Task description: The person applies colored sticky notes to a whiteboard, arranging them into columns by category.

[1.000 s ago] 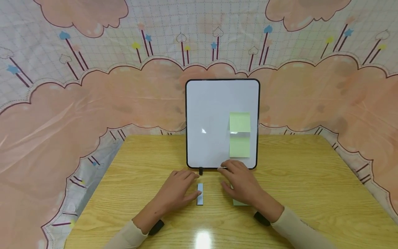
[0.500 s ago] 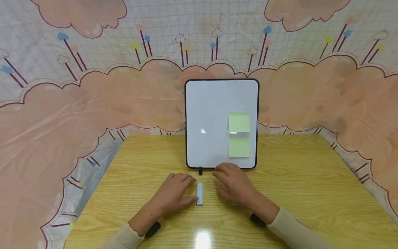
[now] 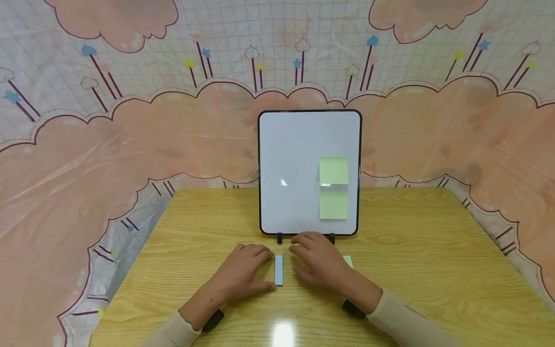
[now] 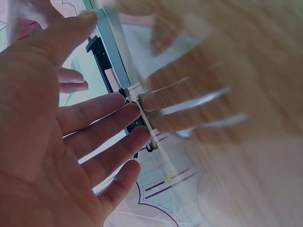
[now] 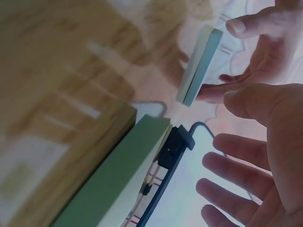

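A narrow pale-blue block [image 3: 279, 271] with a lighter layer along its side lies on the table between the two hands. Beside its left edge is my left hand [image 3: 243, 272], fingers extended and thumb tip close to the block's near end; whether they touch is unclear. My right hand [image 3: 323, 262] hovers to the right of the block, its fingers loosely bent around nothing. Behind that hand, a light-green sticky-note pad [image 3: 348, 260] shows only a corner in the head view; the right wrist view shows more of the green pad [image 5: 113, 170].
A small whiteboard [image 3: 295, 140] with a black frame stands upright behind the hands on black feet [image 3: 279, 238]. Two green sticky notes, an upper note [image 3: 333, 170] and a lower note [image 3: 333, 205], are on its right side. A patterned cloth [image 3: 208, 130] hangs behind the wooden table [image 3: 412, 250].
The right hand has moved left, away from the green pad and toward the blue block, uncovering the pad's corner and the board's right foot. The left hand has shifted slightly left and nearer.
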Demonstrator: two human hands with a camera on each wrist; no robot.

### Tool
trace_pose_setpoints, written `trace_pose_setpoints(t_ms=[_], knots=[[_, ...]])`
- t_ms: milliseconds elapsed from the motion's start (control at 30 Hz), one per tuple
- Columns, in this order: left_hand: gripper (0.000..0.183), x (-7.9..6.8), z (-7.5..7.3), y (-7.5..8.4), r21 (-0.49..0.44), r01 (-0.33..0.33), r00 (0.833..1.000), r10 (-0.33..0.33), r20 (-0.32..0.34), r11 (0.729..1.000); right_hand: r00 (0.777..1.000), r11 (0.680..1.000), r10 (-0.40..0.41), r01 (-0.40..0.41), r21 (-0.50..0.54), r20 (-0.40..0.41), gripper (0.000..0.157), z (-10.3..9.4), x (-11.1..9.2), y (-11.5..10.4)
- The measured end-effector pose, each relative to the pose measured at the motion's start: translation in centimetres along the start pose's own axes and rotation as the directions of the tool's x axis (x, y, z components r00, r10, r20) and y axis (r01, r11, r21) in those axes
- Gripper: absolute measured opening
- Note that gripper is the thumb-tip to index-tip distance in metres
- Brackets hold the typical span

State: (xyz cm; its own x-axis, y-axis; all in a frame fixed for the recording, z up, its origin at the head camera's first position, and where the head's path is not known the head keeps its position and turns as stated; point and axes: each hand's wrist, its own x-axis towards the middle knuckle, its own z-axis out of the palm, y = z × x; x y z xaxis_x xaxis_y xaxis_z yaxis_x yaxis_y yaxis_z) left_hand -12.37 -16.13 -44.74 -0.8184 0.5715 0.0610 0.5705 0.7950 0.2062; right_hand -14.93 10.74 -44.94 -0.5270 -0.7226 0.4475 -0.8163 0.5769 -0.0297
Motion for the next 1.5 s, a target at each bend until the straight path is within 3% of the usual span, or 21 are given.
trace_pose_setpoints(t_ms=[167, 567, 767, 1000, 1500], knots=[[0.071, -0.1, -0.1, 0.1, -0.004, 0.009, 1.0, -0.009, 0.018, 1.0, 0.998, 1.0, 0.001, -0.002, 0.007, 0.06, 0.039, -0.1, 0.3, -0.6], [0.074, 0.0, 0.1, 0.3, -0.003, -0.007, 1.0, 0.007, 0.02, 1.0, 0.991, 0.998, -0.062, 0.06, 0.018, 0.117, 0.041, 0.7, 0.9, -1.3], [0.071, 0.1, 0.0, 0.4, -0.006, -0.028, 1.0, 0.029, 0.013, 1.0, 0.984, 0.999, -0.052, 0.049, 0.018, 0.168, 0.053, 0.8, 1.4, -1.7], [0.071, 0.2, 0.1, 0.3, 0.007, -0.029, 0.999, 0.029, 0.019, 1.0, 0.976, 1.0, -0.026, 0.022, 0.021, 0.218, 0.051, 0.8, 1.8, -2.2], [0.069, 0.2, -0.2, 0.1, -0.036, -0.037, 0.999, 0.038, 0.023, 0.999, 0.97, 0.999, -0.032, 0.024, 0.036, 0.242, 0.05, 0.6, 1.7, -2.3]])
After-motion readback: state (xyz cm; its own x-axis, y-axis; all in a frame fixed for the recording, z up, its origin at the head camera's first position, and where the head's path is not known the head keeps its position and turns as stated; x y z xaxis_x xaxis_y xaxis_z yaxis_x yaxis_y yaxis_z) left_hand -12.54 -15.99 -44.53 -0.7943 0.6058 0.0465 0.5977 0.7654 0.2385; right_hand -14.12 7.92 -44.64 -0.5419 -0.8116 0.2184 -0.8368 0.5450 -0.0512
